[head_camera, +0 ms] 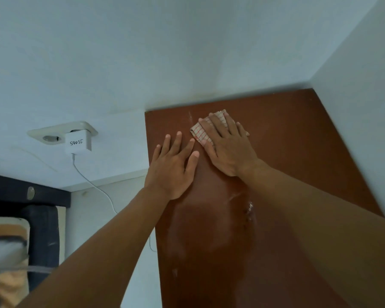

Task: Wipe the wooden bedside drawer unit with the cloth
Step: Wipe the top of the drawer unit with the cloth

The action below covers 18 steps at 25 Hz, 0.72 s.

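**Inspector:** The unit (287, 152) stood in the room corner, its back edge to one wall (142, 52) and its right edge to another. The brown top was bare apart from the hands, with pale smears and a wet-looking streak towards the near edge.

**Clerk:** And the hands?

**Inspector:** The left hand (171, 167) lay flat and spread by the left edge, holding nothing. The right hand (229, 147) lay flat too, fingers wide, pressing the cloth (201, 132) onto the top near the back edge, left of centre. It pinned the cloth under palm and fingers and did not clench it.

**Clerk:** Progress?

**Inspector:** In my judgement, partial. The residue suggested the near half wanted another pass.

**Clerk:** Risks?

**Inspector:** Three. A cloth merely pressed may slip from under the palm on a fast stroke. Moisture could be spread, not lifted. A wide sweep leftwards might reach the charger (78, 143) and cable (93, 185) on the wall beside the left edge.
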### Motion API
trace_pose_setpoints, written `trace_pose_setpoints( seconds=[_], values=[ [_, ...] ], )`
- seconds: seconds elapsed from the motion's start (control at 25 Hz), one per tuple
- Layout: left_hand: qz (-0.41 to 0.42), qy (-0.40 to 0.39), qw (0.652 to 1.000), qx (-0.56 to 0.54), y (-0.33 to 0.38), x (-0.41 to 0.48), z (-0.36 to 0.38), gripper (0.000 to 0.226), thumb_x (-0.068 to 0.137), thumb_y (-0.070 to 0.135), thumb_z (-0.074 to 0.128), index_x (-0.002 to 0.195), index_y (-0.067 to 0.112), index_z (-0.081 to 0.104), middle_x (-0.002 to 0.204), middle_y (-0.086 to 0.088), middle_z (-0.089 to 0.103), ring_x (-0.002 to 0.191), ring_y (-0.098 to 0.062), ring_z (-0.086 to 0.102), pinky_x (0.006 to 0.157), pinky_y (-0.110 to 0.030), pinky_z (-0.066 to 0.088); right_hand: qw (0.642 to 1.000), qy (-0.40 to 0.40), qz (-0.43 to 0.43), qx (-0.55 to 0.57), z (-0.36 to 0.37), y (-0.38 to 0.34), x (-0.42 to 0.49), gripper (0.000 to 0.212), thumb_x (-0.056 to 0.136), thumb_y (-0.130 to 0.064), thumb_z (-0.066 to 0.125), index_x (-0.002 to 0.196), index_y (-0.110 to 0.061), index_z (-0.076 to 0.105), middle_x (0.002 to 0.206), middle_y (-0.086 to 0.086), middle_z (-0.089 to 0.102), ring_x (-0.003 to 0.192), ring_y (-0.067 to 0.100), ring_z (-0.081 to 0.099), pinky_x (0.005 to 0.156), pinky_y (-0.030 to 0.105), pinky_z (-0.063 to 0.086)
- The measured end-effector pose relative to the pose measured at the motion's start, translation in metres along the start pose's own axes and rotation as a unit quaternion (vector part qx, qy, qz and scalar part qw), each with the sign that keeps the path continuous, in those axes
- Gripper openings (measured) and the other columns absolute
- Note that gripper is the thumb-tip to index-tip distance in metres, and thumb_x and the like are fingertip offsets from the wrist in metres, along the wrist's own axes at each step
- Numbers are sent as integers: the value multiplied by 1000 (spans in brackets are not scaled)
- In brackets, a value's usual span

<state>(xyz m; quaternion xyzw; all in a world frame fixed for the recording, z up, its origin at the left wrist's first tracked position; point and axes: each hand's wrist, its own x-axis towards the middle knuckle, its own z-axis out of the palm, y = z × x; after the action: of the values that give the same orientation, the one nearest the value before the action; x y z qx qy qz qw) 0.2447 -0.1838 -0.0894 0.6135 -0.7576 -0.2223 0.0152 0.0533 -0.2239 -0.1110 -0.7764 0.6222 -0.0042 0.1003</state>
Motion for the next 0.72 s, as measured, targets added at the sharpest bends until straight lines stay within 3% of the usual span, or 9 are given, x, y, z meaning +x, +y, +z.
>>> trace_pose_setpoints(
  seconds=[0.2, 0.48, 0.72],
  values=[
    [-40, -57, 998, -2, 16, -12, -9, 64, 102, 60, 11, 160, 34, 21, 171, -2, 5, 157, -28, -2, 125, -53, 1, 1000, -3, -7, -2, 10, -5, -69, 62, 103, -55, 14, 164, -38, 12, 174, -4, 12, 160, 30, 6, 127, 53, 13],
    [-44, -44, 998, -29, 42, -136, 34, 67, 101, 62, 7, 160, 35, 22, 171, 0, 5, 157, -27, -5, 125, -55, -1, 999, -16, -42, 10, 20, -10, -196, 60, 106, -54, 17, 164, -41, 8, 174, -5, 7, 161, 26, -4, 129, 51, 9],
    [-47, -51, 996, -54, 62, -208, 57, 65, 102, 60, 10, 160, 33, 24, 171, 0, 8, 157, -26, -4, 125, -54, 0, 996, 24, -85, 12, 39, -13, -313, 55, 107, -50, 29, 161, -40, 26, 171, -7, 24, 160, 26, 16, 125, 47, 24]
  ],
)
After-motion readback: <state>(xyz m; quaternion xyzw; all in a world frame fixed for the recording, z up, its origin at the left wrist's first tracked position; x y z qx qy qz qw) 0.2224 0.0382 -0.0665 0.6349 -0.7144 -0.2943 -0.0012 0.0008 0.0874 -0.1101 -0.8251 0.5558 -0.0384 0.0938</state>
